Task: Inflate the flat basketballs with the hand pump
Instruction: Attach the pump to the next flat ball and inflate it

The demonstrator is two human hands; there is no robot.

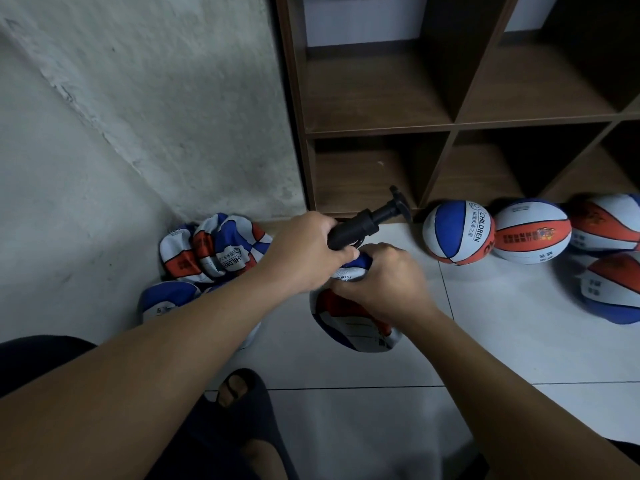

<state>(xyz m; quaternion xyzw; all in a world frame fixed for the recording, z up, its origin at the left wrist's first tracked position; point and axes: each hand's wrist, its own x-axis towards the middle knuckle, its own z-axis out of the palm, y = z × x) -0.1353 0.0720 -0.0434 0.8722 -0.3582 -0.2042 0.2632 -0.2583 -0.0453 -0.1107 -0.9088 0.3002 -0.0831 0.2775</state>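
Seating the pump needle in a flat ball

Gripped in the left hand point(304, 251), the black pump point(360, 226) has its barrel angled down toward the limp ball point(353, 323) on the tiled floor point(502, 341), its handle pointing up toward the shelf point(450, 126). The right hand point(384, 282) pinches the ball's folded top, probably near the valve; the needle itself is hidden. Best to hold the valve area firm and push straight, not sideways. More flat balls point(214, 251) lie heaped at the wall, round ones point(459, 232) sit to the right.
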